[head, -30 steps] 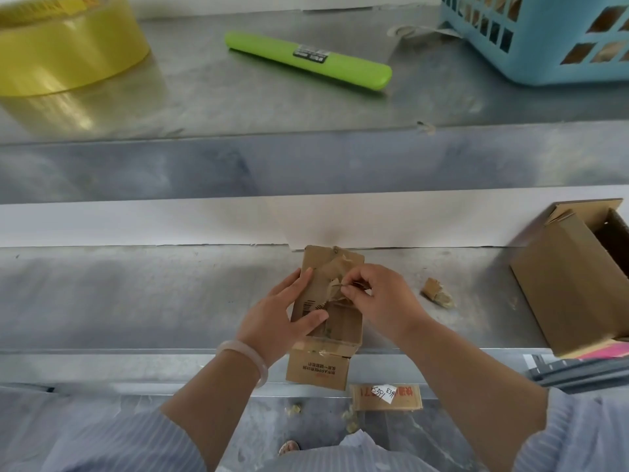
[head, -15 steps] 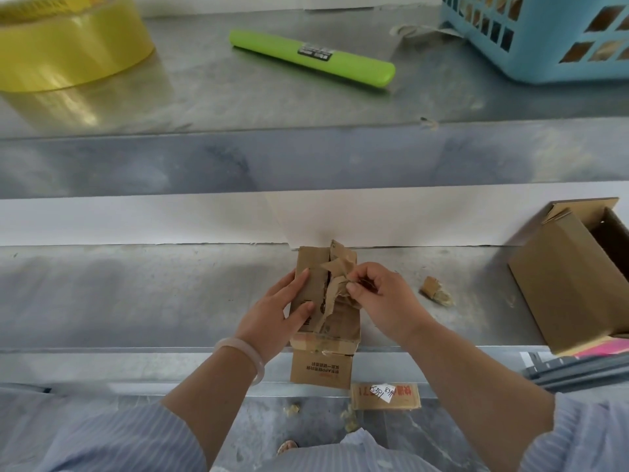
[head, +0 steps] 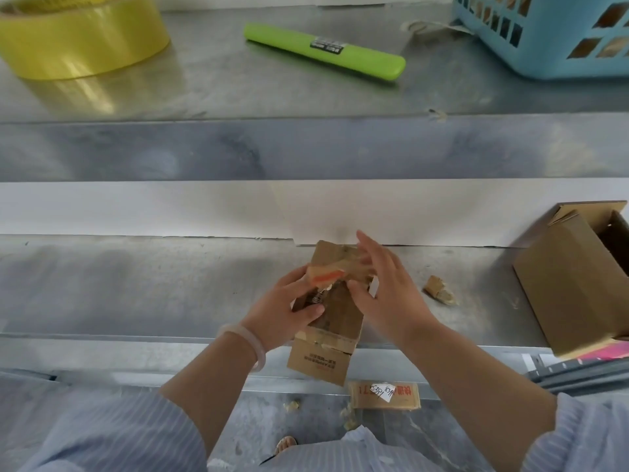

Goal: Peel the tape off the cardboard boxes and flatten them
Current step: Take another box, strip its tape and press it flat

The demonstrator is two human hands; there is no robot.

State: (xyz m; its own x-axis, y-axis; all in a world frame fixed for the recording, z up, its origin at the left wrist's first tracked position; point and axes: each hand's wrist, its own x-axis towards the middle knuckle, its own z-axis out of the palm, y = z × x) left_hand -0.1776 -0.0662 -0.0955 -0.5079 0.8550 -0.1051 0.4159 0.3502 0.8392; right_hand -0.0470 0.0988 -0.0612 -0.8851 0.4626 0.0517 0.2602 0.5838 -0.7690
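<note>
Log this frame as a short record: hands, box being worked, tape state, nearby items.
left hand: grips small brown cardboard box by its side
right hand: fingers straight, over the box top
tape: strip with orange patch lifted at the top
other box: larger brown carton, open, at far right
upper shelf: yellow tape roll, green plastic bar, blue plastic basket

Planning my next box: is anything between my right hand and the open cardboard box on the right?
Only a small crumpled scrap lies on the bench between your right hand and the open box; nothing else visible intervenes. Your left hand grips the small box.
</note>
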